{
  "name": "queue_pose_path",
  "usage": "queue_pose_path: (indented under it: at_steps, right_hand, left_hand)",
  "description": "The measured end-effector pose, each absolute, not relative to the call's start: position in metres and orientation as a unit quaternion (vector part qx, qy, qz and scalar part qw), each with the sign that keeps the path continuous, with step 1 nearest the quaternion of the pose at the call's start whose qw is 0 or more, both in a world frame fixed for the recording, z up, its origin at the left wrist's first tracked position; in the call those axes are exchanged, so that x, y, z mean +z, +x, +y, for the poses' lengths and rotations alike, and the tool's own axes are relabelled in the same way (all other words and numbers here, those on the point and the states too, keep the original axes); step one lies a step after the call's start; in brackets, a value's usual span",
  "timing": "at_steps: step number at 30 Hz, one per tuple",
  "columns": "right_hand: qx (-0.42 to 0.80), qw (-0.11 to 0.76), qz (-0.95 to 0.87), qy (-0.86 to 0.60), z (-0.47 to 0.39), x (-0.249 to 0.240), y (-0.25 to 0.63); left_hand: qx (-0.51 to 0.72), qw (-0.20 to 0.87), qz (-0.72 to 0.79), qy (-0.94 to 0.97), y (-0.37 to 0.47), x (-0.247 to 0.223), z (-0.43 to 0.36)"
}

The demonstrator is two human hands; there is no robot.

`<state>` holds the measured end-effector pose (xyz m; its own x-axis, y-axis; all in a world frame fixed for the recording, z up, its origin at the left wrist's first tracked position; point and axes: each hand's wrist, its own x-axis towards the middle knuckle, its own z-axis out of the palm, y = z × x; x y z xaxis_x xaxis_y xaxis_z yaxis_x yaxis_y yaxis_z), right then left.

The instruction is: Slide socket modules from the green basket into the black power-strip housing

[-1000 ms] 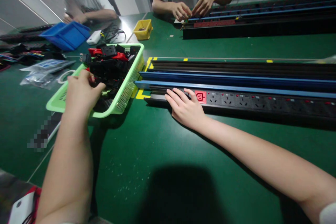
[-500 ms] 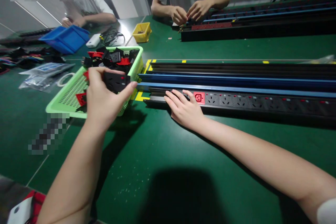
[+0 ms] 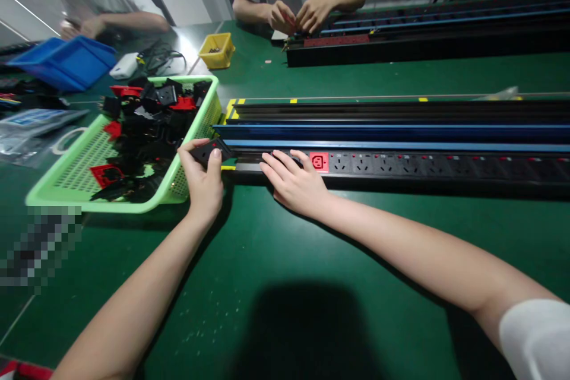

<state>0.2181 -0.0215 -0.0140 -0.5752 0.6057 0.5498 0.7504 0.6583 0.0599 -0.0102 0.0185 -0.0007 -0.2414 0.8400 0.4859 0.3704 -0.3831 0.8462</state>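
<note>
Currently, right of the green perforated plastic basket [image 3: 107,206], the left hand [image 3: 203,181] pinches a black rectangular socket module [image 3: 207,150] (tilted); the right hand [image 3: 294,183] lies with fingers lightly spread.

The green desk [image 3: 285,237] extends beneath both hands. Left of the left grip [image 3: 205,184] stands a light-green perforated basket [image 3: 198,110]. Under the right grip [image 3: 296,185] lies a black power strip [image 3: 387,165], running off rightward; just beyond the right grip, blue rails [image 3: 378,130] and black rails [image 3: 378,111] lie roughly parallel to it. Farther off, past the left grip, sit a yellow bin [image 3: 218,60], a white box [image 3: 124,65], dark cables [image 3: 164,58] and a blue bin [image 3: 66,65]. Plastic bags [image 3: 27,130] lie well left of the left grip.
</note>
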Motion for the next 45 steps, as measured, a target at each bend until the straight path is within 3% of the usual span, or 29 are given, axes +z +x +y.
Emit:
queue_pose_path:
  at_steps: [10,19,25,45]
  right_hand:
    - [-0.149,0.257,-0.874,-0.386,-0.021,-0.016,0.218]
    - [-0.141,0.248,-0.875,-0.39,-0.022,-0.013,0.219]
    - [-0.126,0.25,-0.877,-0.391,-0.022,-0.014,0.219]
    - [-0.142,0.256,-0.873,-0.389,-0.021,-0.015,0.218]
  left_hand:
    - [0.579,0.095,0.532,0.61,-0.016,-0.01,0.027]
    - [0.567,0.241,0.596,0.514,-0.021,-0.022,0.035]
    - [0.562,0.194,0.613,0.52,-0.02,-0.016,0.033]
    - [0.531,0.213,0.623,0.534,-0.023,-0.019,0.037]
